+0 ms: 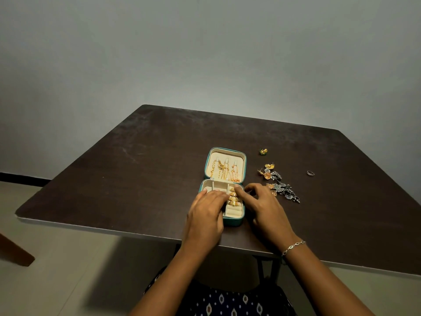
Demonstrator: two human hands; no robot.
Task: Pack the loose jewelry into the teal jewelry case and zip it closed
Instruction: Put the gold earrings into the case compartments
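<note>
Teal jewelry case (234, 221) lay open near the front edge of the dark brown table (136, 167), its lid (224, 156) folded flat behind. Gold chains (225, 171) hung across the cream lining of the lid. Gold rings (234, 198) sat in a row in the right-hand section of the base.

The left hand (205, 215) rested over the left of the base, fingers nearly straight and close together, tips at the rings. The right hand (262, 206) stood at the right wall, forefinger reaching the farthest ring, other fingers loosely curled; whether it pinched anything could not be told. A bracelet (293, 247) circled that wrist.

Loose jewelry (279, 185) lay clustered just right of the case. A green-and-gold stud (263, 151) and a small ring (310, 172) lay apart.
</note>
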